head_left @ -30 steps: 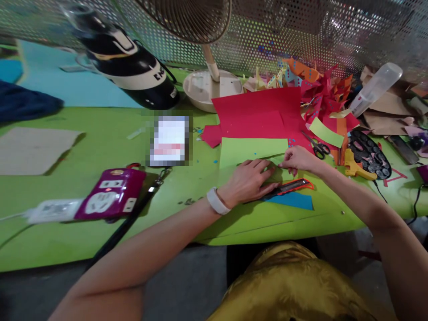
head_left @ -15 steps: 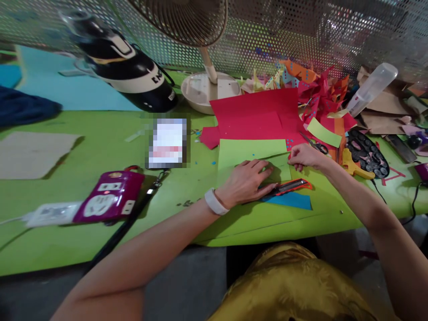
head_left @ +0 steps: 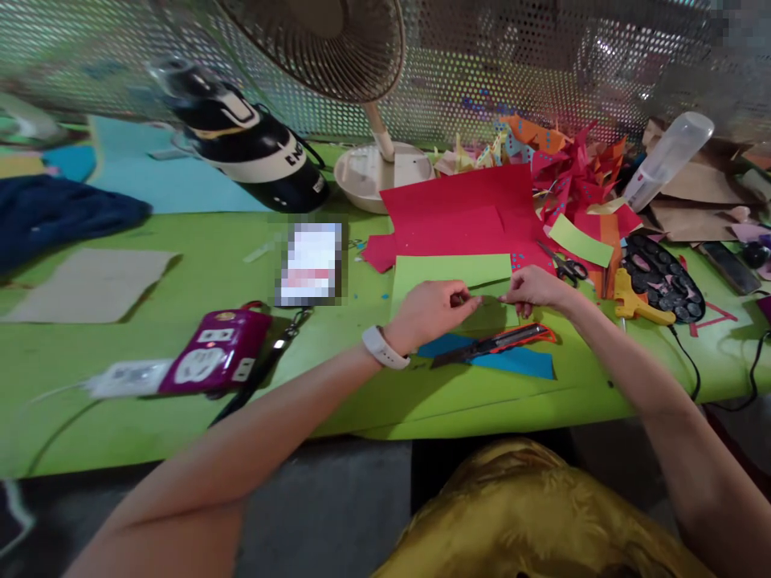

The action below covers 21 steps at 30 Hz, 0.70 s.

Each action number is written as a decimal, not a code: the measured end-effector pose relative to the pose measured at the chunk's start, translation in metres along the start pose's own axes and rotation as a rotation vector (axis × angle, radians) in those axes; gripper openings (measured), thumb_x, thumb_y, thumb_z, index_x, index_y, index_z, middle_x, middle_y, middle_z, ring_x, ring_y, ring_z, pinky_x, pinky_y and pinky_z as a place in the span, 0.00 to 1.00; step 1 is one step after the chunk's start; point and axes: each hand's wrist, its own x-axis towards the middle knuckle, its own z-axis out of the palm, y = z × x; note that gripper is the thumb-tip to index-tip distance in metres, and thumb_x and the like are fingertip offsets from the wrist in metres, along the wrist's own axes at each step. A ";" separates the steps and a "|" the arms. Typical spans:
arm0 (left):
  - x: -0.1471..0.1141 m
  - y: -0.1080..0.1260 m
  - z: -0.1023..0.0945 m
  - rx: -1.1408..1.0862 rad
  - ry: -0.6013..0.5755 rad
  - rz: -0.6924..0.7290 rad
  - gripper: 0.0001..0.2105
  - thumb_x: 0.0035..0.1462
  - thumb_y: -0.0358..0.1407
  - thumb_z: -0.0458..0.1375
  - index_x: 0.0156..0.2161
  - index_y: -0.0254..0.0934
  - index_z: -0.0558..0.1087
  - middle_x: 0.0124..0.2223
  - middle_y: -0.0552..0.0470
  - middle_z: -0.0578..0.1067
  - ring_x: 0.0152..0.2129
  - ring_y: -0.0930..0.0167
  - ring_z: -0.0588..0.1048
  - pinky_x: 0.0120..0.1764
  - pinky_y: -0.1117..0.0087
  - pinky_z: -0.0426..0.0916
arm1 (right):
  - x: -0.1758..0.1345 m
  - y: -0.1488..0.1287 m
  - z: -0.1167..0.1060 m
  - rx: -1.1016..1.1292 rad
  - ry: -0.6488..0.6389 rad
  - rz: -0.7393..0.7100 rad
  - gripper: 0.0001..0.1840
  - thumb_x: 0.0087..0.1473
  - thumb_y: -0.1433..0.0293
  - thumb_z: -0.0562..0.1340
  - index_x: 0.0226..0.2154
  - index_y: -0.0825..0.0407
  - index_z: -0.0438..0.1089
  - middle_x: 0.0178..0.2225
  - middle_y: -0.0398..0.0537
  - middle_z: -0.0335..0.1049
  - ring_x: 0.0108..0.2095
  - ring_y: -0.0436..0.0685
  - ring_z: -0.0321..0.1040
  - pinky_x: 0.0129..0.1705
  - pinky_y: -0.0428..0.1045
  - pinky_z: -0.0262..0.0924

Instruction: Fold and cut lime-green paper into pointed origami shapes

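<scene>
Drawn back and curled since the previous frame, the left hand [head_left: 434, 311] now leaves uncovered the near end of the craft knife [head_left: 494, 345] and more of the blue paper [head_left: 525, 366] under it, while the right hand [head_left: 532, 291] has slid a little inward from the right edge of the green paper [head_left: 429, 269].

From my seat at the head feed, I read the right thumb and forefinger as pressed together on the green paper, a tight pinch near its right side. With the left, I see the fingers bent and the thumb reaching over the sheet; I cannot tell whether paper is caught between them.

Green paper lies flat on the surface [head_left: 482, 404], in front of the red paper [head_left: 449, 210] and beyond the craft knife. I judge it very light, fairly stiff for a sheet, a bit slick, and quick to crease or tear if tugged. I would take it by the thin right edge, thumb above and forefinger below, with the other palm pressing down the left part.

Its long axis seems to run left to right across me, though the left hand hides some of the near side. Within it, one dark edge slants slightly, rising towards the right hand.
</scene>
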 end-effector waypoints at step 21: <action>0.034 0.003 -0.005 -0.266 -0.467 -0.290 0.26 0.47 0.56 0.65 0.16 0.34 0.72 0.13 0.52 0.67 0.11 0.75 0.65 0.18 0.74 0.57 | 0.011 0.012 0.003 0.023 -0.020 -0.056 0.20 0.48 0.69 0.73 0.18 0.54 0.63 0.12 0.39 0.68 0.13 0.47 0.67 0.18 0.41 0.63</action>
